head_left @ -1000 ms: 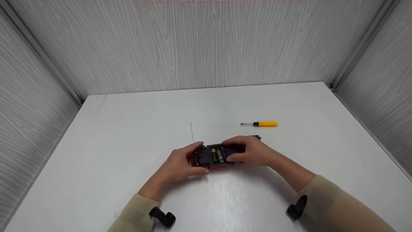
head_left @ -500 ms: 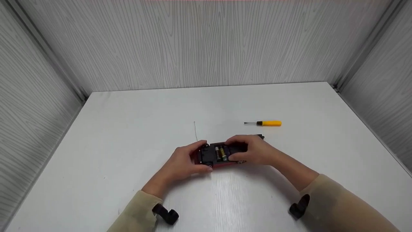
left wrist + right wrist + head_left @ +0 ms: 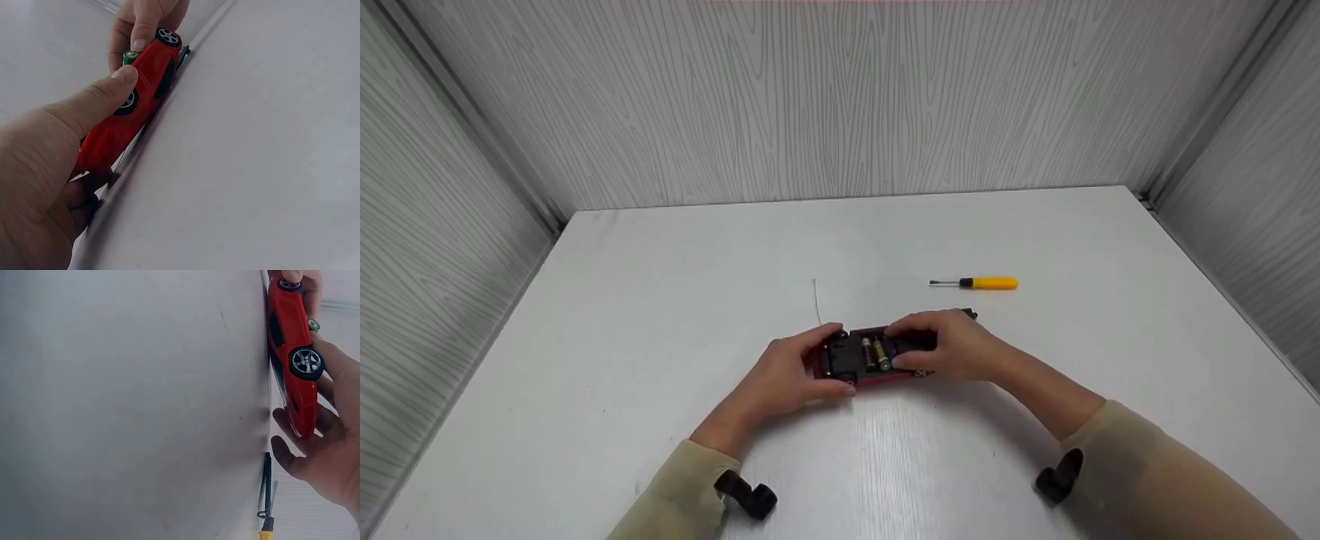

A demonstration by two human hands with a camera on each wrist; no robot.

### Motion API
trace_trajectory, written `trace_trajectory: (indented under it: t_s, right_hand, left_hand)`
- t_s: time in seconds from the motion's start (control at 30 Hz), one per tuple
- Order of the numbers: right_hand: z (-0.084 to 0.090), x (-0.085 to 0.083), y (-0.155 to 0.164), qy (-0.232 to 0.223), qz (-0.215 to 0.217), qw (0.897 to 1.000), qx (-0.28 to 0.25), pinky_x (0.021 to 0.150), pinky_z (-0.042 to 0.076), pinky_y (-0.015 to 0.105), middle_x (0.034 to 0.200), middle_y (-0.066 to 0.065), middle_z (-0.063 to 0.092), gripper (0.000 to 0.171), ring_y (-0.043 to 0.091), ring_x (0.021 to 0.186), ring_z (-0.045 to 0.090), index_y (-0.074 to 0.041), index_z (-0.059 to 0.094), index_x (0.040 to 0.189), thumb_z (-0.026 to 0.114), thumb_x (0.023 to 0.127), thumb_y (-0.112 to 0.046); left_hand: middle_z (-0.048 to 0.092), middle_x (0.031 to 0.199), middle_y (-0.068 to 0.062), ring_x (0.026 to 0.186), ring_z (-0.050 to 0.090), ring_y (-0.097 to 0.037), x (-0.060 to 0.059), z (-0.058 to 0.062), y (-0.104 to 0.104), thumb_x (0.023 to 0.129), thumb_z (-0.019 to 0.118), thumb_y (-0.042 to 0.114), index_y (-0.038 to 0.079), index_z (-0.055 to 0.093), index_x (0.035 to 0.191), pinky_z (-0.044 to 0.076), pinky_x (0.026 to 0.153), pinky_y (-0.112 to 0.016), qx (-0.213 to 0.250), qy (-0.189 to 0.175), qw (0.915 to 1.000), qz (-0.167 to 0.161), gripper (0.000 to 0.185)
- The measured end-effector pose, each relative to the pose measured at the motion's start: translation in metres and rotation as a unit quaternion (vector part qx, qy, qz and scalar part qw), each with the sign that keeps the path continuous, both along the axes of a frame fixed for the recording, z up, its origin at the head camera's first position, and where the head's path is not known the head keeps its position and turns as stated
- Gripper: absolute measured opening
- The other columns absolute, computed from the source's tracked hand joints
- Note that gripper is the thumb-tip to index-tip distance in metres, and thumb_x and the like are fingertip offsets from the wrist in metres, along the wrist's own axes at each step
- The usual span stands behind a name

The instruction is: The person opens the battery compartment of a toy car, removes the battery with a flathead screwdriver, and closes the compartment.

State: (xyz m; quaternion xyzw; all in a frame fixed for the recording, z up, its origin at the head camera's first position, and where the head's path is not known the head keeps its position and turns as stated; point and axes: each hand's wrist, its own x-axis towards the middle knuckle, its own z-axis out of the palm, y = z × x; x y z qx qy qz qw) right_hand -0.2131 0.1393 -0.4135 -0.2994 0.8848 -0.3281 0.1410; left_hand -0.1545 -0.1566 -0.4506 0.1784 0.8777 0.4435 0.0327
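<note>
A red toy car (image 3: 874,379) lies upside down on the table, its black underside up and its battery compartment open. Two batteries, one of them a yellow-green battery (image 3: 880,352), show in the compartment; the latter's green end (image 3: 131,55) sticks up above the car's edge. My left hand (image 3: 790,379) grips the car's left end, thumb on the near side and fingers on the far side. Over the compartment, my right hand (image 3: 952,346) pinches a dark battery (image 3: 890,348) between thumb and index finger. Its other fingers hide part of the car's right end.
Behind the car lies a screwdriver (image 3: 990,283) with a yellow handle. A thin wire (image 3: 816,300) runs back from the car's left end. A flat black piece (image 3: 267,481), mostly hidden in the head view, lies beyond my right hand.
The head view has shifted slightly. Both hands keep their places on the car, and the batteries look almost the same.
</note>
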Motion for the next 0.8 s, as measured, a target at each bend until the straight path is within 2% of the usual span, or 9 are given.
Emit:
trace_trajectory:
  t_s: [0.17, 0.4, 0.8]
  right_hand:
    - [-0.0003, 0.0002, -0.0004, 0.005, 0.006, 1.0, -0.016, 0.099, 0.053, 0.044, 0.129, -0.004, 0.071, 0.039, 0.019, 0.116, 0.063, -0.025, 0.075, 0.131, 0.083, 0.094, -0.033]
    - [-0.0025, 0.0003, 0.0004, -0.002, 0.015, 0.999, -0.03, 0.1, 0.052, 0.043, 0.132, 0.0, 0.07, 0.036, 0.02, 0.118, 0.062, -0.021, 0.075, 0.133, 0.078, 0.098, -0.031]
    - [-0.0053, -0.0027, 0.0026, 0.006, 0.031, 0.999, -0.03, 0.1, 0.052, 0.044, 0.133, -0.001, 0.07, 0.034, 0.021, 0.118, 0.063, -0.022, 0.074, 0.133, 0.074, 0.101, -0.033]
  left_hand:
    - [0.066, 0.142, 0.001, 0.121, 0.06, -0.018, 0.0003, 0.0012, 0.0006, 0.078, 0.096, 0.042, 0.016, 0.055, 0.156, 0.044, 0.109, -0.044, 0.003, 0.005, 1.0, 0.001, 0.092]
    - [0.065, 0.144, 0.0, 0.123, 0.06, -0.016, 0.0006, 0.0003, 0.0004, 0.079, 0.096, 0.042, 0.015, 0.055, 0.156, 0.045, 0.11, -0.042, -0.008, 0.008, 0.9999, 0.003, 0.092]
    - [0.065, 0.143, 0.0, 0.124, 0.06, -0.017, 0.0, 0.0001, 0.0012, 0.079, 0.096, 0.041, 0.016, 0.055, 0.156, 0.044, 0.111, -0.042, -0.013, 0.005, 0.9999, 0.005, 0.091]
